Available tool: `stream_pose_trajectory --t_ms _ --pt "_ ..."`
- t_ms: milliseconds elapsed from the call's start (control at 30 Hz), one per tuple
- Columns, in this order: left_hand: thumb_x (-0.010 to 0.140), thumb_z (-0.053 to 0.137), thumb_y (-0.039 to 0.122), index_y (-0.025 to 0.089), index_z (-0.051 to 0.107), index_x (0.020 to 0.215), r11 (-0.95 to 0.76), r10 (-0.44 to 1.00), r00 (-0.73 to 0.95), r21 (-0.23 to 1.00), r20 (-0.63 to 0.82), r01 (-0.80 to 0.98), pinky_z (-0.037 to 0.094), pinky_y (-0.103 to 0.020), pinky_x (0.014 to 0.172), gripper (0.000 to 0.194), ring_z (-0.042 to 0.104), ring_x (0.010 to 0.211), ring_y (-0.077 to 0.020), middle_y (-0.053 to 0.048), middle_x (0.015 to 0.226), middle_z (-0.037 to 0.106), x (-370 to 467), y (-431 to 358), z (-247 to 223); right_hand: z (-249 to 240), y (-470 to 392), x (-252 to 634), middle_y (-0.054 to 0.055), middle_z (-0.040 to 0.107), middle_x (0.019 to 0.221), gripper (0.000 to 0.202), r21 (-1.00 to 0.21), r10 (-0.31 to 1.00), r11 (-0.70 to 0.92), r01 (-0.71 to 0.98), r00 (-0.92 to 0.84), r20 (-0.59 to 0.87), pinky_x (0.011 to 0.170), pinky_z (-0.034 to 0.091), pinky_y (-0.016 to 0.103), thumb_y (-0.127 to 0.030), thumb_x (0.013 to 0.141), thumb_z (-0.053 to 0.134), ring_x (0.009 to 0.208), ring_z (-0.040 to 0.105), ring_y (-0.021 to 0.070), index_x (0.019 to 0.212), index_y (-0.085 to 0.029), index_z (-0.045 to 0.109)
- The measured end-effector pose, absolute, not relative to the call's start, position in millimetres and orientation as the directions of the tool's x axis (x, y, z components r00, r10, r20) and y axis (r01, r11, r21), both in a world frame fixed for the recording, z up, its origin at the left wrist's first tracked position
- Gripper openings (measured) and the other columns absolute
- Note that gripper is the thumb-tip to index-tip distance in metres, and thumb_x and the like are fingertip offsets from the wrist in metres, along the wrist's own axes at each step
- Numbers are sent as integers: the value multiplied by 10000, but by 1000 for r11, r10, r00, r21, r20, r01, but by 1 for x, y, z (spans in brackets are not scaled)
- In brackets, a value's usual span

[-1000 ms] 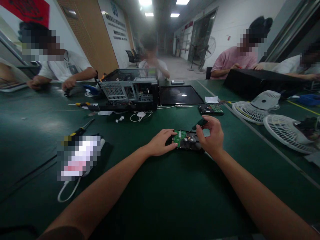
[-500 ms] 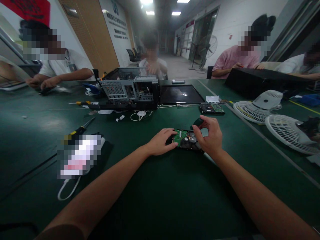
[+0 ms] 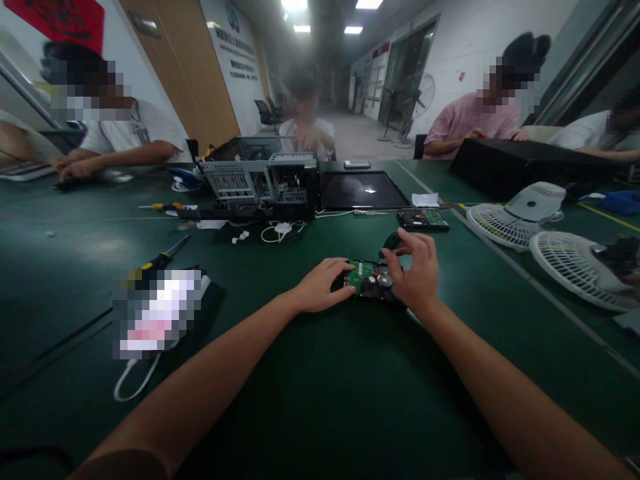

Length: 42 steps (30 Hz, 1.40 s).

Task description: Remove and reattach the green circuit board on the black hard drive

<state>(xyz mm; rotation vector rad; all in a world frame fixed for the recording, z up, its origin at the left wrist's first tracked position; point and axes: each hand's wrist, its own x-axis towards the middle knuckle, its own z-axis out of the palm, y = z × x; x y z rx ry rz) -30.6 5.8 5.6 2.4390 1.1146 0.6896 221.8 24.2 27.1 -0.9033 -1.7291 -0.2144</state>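
A hard drive with a green circuit board lies on the dark green table in front of me. My left hand grips its left end between thumb and fingers. Above the drive's right part, my right hand pinches a small screwdriver with a dark handle. The driver is tilted and its tip points down at the drive; whether it touches is too small to tell. A second hard drive lies farther back on the right.
An open computer case stands at the back beside a black panel. White fan parts lie right. A yellow-black screwdriver and a blurred phone lie left. Several people sit around the table.
My right hand and the small screwdriver have shifted slightly left over the drive. My left hand stays on the drive's left end.
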Motion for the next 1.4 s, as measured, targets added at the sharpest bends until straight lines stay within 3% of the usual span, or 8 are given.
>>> stream_pose_trajectory --t_ms 133,300,533,767,967,1200,1400 --pt "961 587 522 218 527 1426 -623 770 578 514 271 590 383 -521 1192 559 435 1423 -302 -134 1507 507 -31 6 6 20 25 220 113 592 1368 571 -384 535 724 573 -116 837 909 621 456 -213 967 577 1101 675 245 1507 -303 412" --pt "961 582 537 234 522 1433 -595 789 564 527 243 606 395 -529 1181 565 430 1429 -305 -125 1526 489 -31 5 7 14 25 217 138 588 1425 577 -485 580 748 454 -89 810 937 617 442 -195 981 552 1147 703 239 1508 -279 333" --pt "956 589 536 229 527 1429 -597 787 566 532 246 600 385 -539 1183 566 428 1428 -314 -130 1523 495 -31 5 9 16 23 219 84 709 1132 530 -378 520 684 624 -54 852 884 625 443 -230 934 649 968 733 225 1429 -262 462" --pt "1026 472 434 241 536 1420 -581 797 556 557 238 594 369 -522 1202 443 427 1433 -285 -101 1520 503 -30 7 7 18 21 220 114 665 1273 573 -308 489 669 677 -89 868 843 619 447 -233 930 641 898 698 215 1466 -264 440" --pt "1040 446 411 237 541 1410 -594 788 560 550 256 586 356 -512 1211 421 429 1430 -273 -98 1512 510 -30 9 4 21 20 221 112 659 1236 564 -273 475 662 698 -109 873 818 608 434 -244 915 674 916 682 224 1440 -252 469" --pt "1037 458 392 236 532 1416 -587 794 553 556 253 588 372 -504 1202 417 434 1424 -268 -98 1503 512 -30 8 4 20 18 221 138 634 1342 597 -380 550 726 573 -151 821 889 612 424 -182 923 607 1020 718 222 1472 -243 381" --pt "1025 480 388 241 532 1411 -571 805 542 566 241 595 384 -506 1197 417 439 1423 -270 -97 1493 521 -30 9 4 19 19 223 113 687 1262 594 -324 520 683 655 -123 845 802 625 424 -230 887 692 863 711 206 1422 -259 436"
